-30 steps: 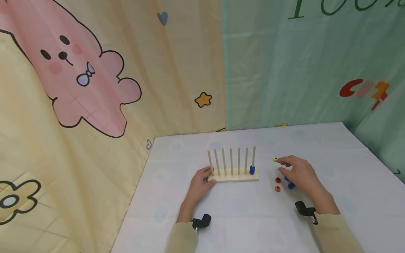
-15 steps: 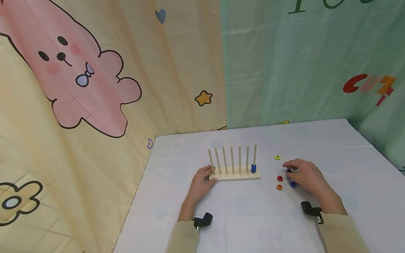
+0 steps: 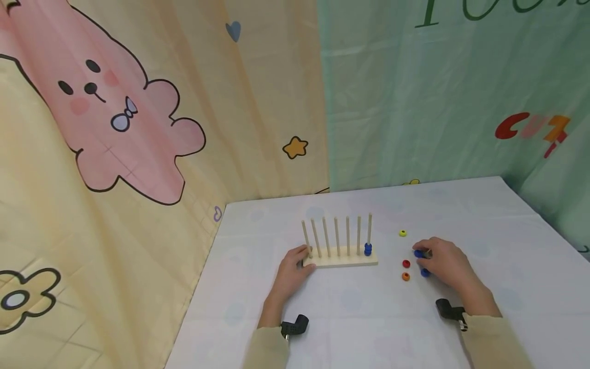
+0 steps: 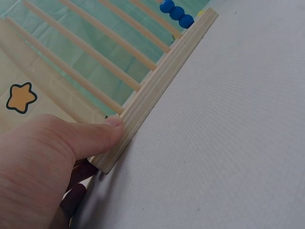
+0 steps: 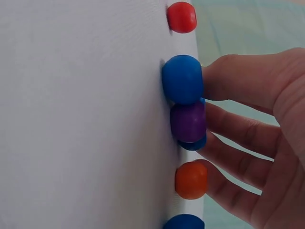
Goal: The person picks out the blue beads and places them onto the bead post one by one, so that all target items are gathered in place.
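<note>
My left hand [image 3: 291,266] grips the left end of a wooden peg stand [image 3: 343,260], thumb on its near edge and fingers behind. The stand has a row of upright pegs. Blue beads [image 4: 177,13] are stacked on its rightmost peg. To the right, my right hand [image 3: 444,259] has thumb and index finger about a blue bead [image 3: 418,253], appearing to pinch it. Other blue beads [image 5: 182,79] and a purple bead [image 5: 188,122] lie close by, partly hiding the fingertips in the right wrist view. The yellow bead [image 3: 403,233] lies beyond the hand.
A red bead [image 3: 406,264] and an orange bead [image 3: 405,277] lie left of my right hand. White cloth covers the table [image 3: 350,312]. Patterned curtains [image 3: 258,102] stand behind and at the sides.
My right hand has left the yellow bead, which stays on the table, and has come nearer to me, down to the blue beads. My left hand keeps its hold on the stand.
</note>
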A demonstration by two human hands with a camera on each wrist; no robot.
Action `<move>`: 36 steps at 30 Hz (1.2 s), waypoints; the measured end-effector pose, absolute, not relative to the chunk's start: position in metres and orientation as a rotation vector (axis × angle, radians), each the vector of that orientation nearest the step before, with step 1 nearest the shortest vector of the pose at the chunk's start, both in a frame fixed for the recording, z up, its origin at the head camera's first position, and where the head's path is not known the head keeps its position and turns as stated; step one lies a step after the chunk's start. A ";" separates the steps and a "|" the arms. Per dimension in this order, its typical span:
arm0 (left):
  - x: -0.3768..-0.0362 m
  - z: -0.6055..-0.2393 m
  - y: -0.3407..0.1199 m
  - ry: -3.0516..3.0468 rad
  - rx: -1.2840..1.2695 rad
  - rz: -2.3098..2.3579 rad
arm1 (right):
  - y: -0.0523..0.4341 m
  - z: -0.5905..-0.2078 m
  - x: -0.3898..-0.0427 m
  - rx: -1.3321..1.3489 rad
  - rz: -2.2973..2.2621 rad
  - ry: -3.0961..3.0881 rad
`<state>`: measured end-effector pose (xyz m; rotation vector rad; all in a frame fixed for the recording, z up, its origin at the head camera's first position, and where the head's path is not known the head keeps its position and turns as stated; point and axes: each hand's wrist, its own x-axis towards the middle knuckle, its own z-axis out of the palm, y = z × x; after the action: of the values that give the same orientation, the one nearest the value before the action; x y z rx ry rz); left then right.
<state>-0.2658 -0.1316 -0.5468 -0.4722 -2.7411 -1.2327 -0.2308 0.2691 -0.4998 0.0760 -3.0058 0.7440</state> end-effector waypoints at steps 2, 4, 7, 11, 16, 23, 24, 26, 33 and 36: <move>-0.266 -0.547 -0.132 -2.736 -0.477 -1.228 | 0.268 -0.502 -0.232 0.074 0.731 -3.005; -0.266 -0.547 -0.132 -2.735 -0.483 -1.220 | 0.267 -0.504 -0.232 0.073 0.718 -3.006; -0.265 -0.547 -0.132 -2.740 -0.488 -1.218 | 0.266 -0.506 -0.233 0.068 0.699 -3.007; -0.264 -0.546 -0.132 -2.739 -0.485 -1.232 | 0.266 -0.508 -0.232 0.071 0.695 -3.001; -0.263 -0.545 -0.133 -2.738 -0.484 -1.246 | 0.266 -0.509 -0.232 0.083 0.690 -2.997; -0.263 -0.544 -0.132 -2.732 -0.494 -1.251 | 0.266 -0.505 -0.232 0.091 0.670 -2.986; -0.263 -0.544 -0.132 -2.733 -0.492 -1.254 | 0.266 -0.504 -0.231 0.093 0.666 -2.981; -0.264 -0.544 -0.132 -2.739 -0.489 -1.252 | 0.266 -0.502 -0.231 0.098 0.660 -2.969; -0.266 -0.545 -0.131 -2.738 -0.494 -1.243 | 0.267 -0.497 -0.231 0.124 0.669 -2.949; -0.264 -0.545 -0.132 -2.744 -0.492 -1.245 | 0.267 -0.496 -0.229 0.128 0.684 -2.943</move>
<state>-0.2644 -0.1316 -0.5446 -0.4919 -2.7438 -1.2447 -0.2295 0.2666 -0.4958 0.1282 -2.9434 0.6838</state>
